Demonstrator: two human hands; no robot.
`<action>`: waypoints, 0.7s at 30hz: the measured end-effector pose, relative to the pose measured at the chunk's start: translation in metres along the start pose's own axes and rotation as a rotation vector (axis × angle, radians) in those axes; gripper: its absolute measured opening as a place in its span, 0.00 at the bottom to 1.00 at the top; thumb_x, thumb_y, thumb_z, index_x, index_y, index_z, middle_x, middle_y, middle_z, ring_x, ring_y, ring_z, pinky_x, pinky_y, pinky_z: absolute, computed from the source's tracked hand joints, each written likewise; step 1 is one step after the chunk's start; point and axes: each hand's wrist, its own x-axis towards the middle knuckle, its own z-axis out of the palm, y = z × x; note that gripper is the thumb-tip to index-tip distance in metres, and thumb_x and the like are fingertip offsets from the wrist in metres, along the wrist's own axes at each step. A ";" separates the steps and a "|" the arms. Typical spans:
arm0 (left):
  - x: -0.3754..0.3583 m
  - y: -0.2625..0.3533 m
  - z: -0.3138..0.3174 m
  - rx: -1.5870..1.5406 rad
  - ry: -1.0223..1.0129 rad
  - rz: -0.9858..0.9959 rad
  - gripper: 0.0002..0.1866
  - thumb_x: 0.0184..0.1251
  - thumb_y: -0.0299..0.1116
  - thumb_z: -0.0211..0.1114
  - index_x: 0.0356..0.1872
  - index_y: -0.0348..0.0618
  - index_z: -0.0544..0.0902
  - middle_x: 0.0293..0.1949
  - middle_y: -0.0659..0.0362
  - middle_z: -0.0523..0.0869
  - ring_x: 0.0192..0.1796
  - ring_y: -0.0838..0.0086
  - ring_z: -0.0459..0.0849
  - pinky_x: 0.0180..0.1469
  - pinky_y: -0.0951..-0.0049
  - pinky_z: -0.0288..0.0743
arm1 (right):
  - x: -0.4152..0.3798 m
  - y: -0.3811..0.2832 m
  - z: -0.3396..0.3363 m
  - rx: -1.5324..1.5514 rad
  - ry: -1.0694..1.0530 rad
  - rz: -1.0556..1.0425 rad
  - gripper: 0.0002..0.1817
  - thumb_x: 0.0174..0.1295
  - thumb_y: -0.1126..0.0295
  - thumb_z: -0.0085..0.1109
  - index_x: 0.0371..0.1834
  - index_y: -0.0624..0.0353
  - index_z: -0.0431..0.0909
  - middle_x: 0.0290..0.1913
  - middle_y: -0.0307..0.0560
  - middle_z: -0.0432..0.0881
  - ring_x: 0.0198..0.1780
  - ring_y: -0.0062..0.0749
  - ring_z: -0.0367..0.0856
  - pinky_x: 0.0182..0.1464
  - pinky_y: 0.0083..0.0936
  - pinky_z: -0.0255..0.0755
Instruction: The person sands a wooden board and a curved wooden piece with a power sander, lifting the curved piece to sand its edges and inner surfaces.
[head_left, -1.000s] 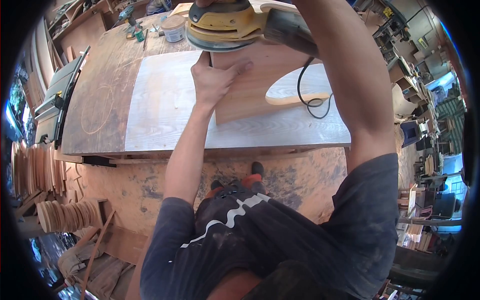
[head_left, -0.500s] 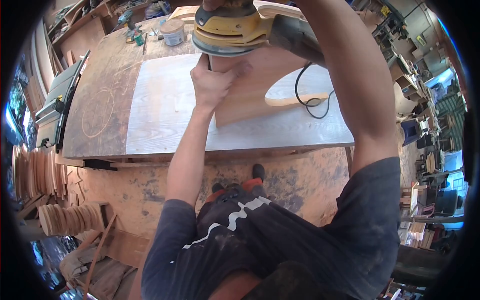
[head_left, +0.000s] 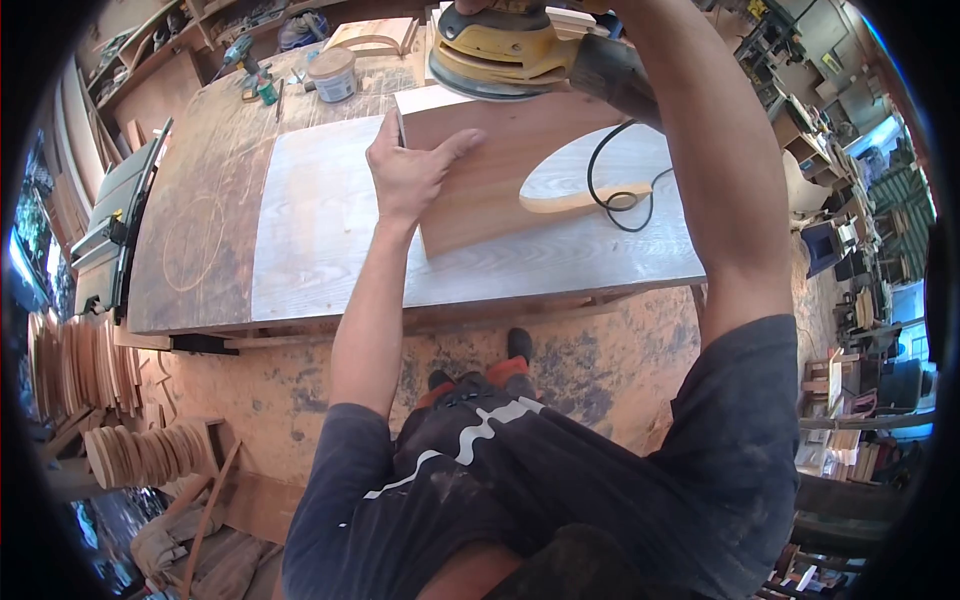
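A yellow orbital sander point(head_left: 495, 50) sits on the far edge of a brown wooden board point(head_left: 510, 170). The board lies on the pale sheet of the workbench point(head_left: 320, 230). My right hand point(head_left: 605, 10) is mostly cut off by the top edge of the view. It grips the sander, with the forearm running down the right side. My left hand point(head_left: 405, 165) rests on the board's left edge, fingers up along the edge and thumb spread over the face. The sander's black cord point(head_left: 610, 190) loops over the bench behind the board.
A curved wooden offcut point(head_left: 580, 200) lies by the cord. At the bench's far end are a round tub point(head_left: 333, 72) and a cordless drill point(head_left: 245, 55). A table saw point(head_left: 110, 220) stands to the left, with stacks of round wooden discs point(head_left: 140, 450) on the floor below.
The sander has moved right and farther away along the board's far edge. My left hand has loosened from a clenched grip to spread fingers on the board's left edge.
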 end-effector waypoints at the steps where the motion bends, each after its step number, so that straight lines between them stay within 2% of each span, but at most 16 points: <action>1: -0.001 0.002 0.000 -0.007 -0.014 -0.005 0.24 0.61 0.29 0.86 0.50 0.29 0.81 0.39 0.52 0.95 0.40 0.75 0.93 0.42 0.75 0.88 | -0.001 0.005 0.000 0.002 0.000 0.007 0.30 0.49 0.63 0.79 0.57 0.57 0.84 0.52 0.55 0.90 0.54 0.46 0.89 0.58 0.39 0.82; 3: -0.001 0.004 0.001 -0.008 -0.013 -0.011 0.24 0.62 0.28 0.85 0.51 0.29 0.81 0.39 0.51 0.95 0.41 0.75 0.94 0.43 0.75 0.89 | -0.004 0.012 -0.004 0.055 -0.024 -0.040 0.31 0.49 0.63 0.79 0.59 0.57 0.84 0.53 0.56 0.90 0.55 0.46 0.89 0.58 0.39 0.82; 7: 0.000 0.005 0.002 -0.037 -0.007 -0.017 0.23 0.63 0.26 0.84 0.53 0.29 0.80 0.40 0.51 0.95 0.42 0.74 0.94 0.45 0.76 0.89 | -0.012 0.007 -0.008 0.034 -0.026 0.010 0.32 0.49 0.62 0.79 0.60 0.58 0.84 0.53 0.56 0.90 0.55 0.46 0.89 0.58 0.39 0.82; 12: 0.001 0.001 0.001 -0.009 -0.009 0.005 0.24 0.61 0.28 0.85 0.52 0.30 0.82 0.42 0.52 0.95 0.44 0.74 0.93 0.47 0.74 0.88 | -0.010 -0.014 -0.009 0.042 -0.059 -0.064 0.32 0.49 0.63 0.79 0.61 0.59 0.83 0.55 0.57 0.90 0.55 0.47 0.89 0.59 0.40 0.82; 13: 0.002 0.000 0.000 0.021 -0.003 0.034 0.24 0.60 0.28 0.86 0.51 0.30 0.82 0.43 0.53 0.95 0.45 0.75 0.93 0.49 0.73 0.87 | -0.014 -0.020 -0.016 0.109 -0.114 -0.096 0.36 0.51 0.65 0.78 0.66 0.58 0.82 0.60 0.58 0.88 0.59 0.47 0.88 0.62 0.40 0.82; 14: 0.002 0.000 0.000 0.023 -0.003 0.035 0.24 0.60 0.28 0.86 0.51 0.30 0.82 0.43 0.53 0.95 0.45 0.75 0.93 0.49 0.73 0.87 | -0.014 -0.028 -0.014 0.110 -0.113 -0.098 0.36 0.51 0.65 0.78 0.66 0.58 0.82 0.60 0.58 0.88 0.59 0.47 0.88 0.62 0.40 0.82; 17: 0.004 0.000 -0.002 0.022 0.039 -0.026 0.24 0.59 0.30 0.87 0.51 0.31 0.84 0.44 0.54 0.95 0.46 0.75 0.92 0.50 0.72 0.86 | -0.011 -0.058 -0.007 0.060 -0.029 -0.061 0.42 0.54 0.67 0.75 0.77 0.56 0.75 0.68 0.58 0.84 0.66 0.48 0.85 0.68 0.40 0.80; 21: 0.002 0.000 -0.002 0.081 0.060 -0.069 0.25 0.57 0.33 0.88 0.50 0.32 0.85 0.43 0.55 0.95 0.46 0.75 0.92 0.50 0.72 0.86 | -0.011 -0.071 -0.014 0.047 -0.029 -0.072 0.42 0.54 0.66 0.76 0.76 0.56 0.76 0.66 0.58 0.85 0.64 0.48 0.85 0.68 0.41 0.80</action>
